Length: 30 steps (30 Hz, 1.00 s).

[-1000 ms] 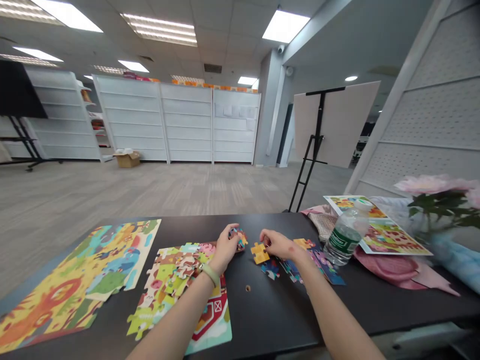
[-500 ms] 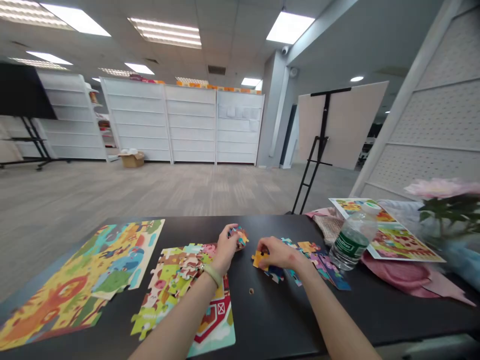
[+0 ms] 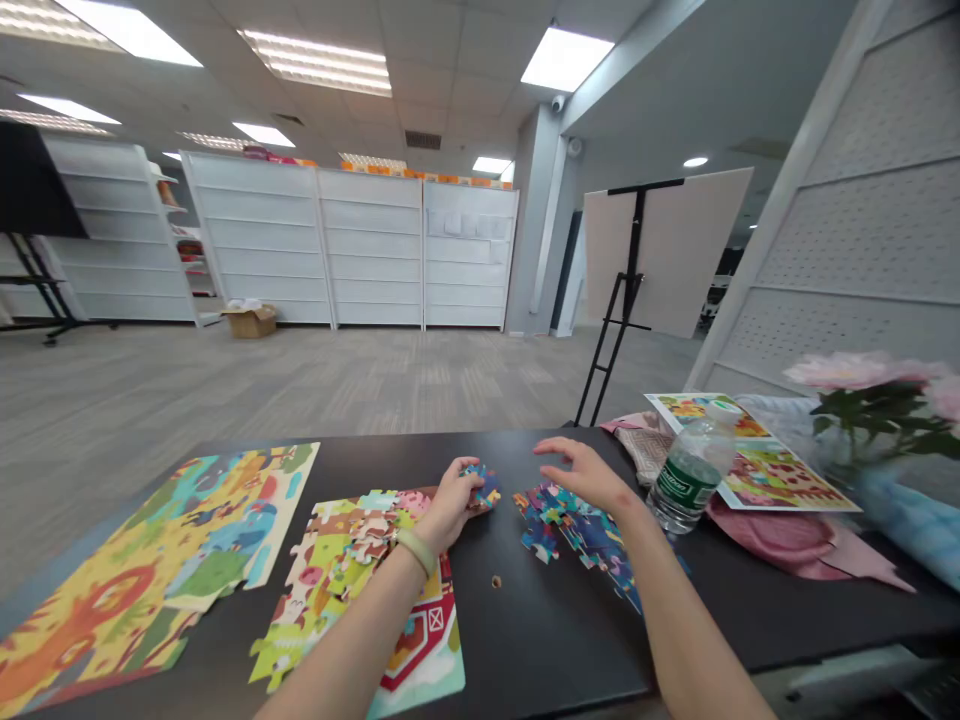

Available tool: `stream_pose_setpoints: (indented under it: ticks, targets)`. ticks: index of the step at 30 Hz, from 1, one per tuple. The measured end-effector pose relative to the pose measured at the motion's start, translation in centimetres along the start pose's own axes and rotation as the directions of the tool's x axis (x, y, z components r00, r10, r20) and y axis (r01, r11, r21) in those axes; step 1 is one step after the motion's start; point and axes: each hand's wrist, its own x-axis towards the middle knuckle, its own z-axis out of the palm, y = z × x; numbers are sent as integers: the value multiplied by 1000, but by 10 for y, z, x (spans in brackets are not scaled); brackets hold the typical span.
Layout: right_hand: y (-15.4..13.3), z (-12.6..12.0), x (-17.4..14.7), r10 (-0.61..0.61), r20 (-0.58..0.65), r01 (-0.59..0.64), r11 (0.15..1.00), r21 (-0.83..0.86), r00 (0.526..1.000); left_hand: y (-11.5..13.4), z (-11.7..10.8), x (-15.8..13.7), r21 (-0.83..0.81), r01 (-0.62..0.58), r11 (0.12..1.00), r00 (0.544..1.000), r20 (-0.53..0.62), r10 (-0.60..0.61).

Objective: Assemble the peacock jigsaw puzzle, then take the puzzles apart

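Observation:
My left hand [image 3: 448, 510] is closed around a small bunch of puzzle pieces [image 3: 486, 490], mostly blue with some orange, held just above the dark table. My right hand [image 3: 581, 470] hovers with fingers stretched and apart, nothing between them. Below and beside it lie loose blue-purple puzzle pieces [image 3: 592, 540], partly hidden by my right forearm. Under my left forearm is a farm puzzle [image 3: 319, 570] with a red barn, loose pieces heaped on it. A tiny brown bit [image 3: 496, 581] lies on the table between my arms.
At the left lies a yellow animal puzzle [image 3: 172, 560], incomplete at its near right edge. A water bottle [image 3: 694, 470] stands right of my right arm. Behind it are a printed picture sheet [image 3: 787, 475], pink cloth [image 3: 780, 545] and pink flowers [image 3: 847, 370]. The dark table [image 3: 525, 650] ends in front.
My right hand has let go of a yellow-orange piece, risen and opened. Blue-purple pieces now lie spread beneath it. The bunch in my left hand now shows more blue. The view has shifted slightly.

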Motion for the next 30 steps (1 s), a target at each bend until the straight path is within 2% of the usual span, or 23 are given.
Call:
stream_pose_setpoints:
  ticks: [2, 5, 11, 17, 22, 26, 28, 30]
  targets:
    - [12, -1, -4, 72, 91, -65, 995, -69, 993, 0, 0, 1, 30, -3, 1000, 1000, -20, 3]
    - [17, 11, -7, 161, 215, -124, 977, -175, 963, 0, 3, -2, 58, -13, 998, 1000, -17, 14]
    - [8, 22, 16, 250, 311, -150, 938, -313, 917, -1, 5, -5, 102, -19, 995, 1000, -15, 21]
    - [13, 17, 45, 278, 430, -151, 940, -307, 859, -4, 4, 0, 145, -24, 989, 999, -40, 30]
    - [21, 17, 46, 270, 517, -185, 960, -211, 812, -6, 6, 4, 132, -25, 991, 999, -33, 30]
    - [24, 15, 39, 191, 512, -186, 981, -62, 837, -9, 8, 3, 120, -34, 992, 999, -25, 37]
    - [23, 14, 36, 123, 460, -161, 986, 43, 879, -9, 8, 2, 112, -45, 993, 998, -28, 48]
    - [20, 14, 36, 51, 353, -112, 981, 157, 934, -9, 7, 3, 94, -61, 994, 997, -34, 64]
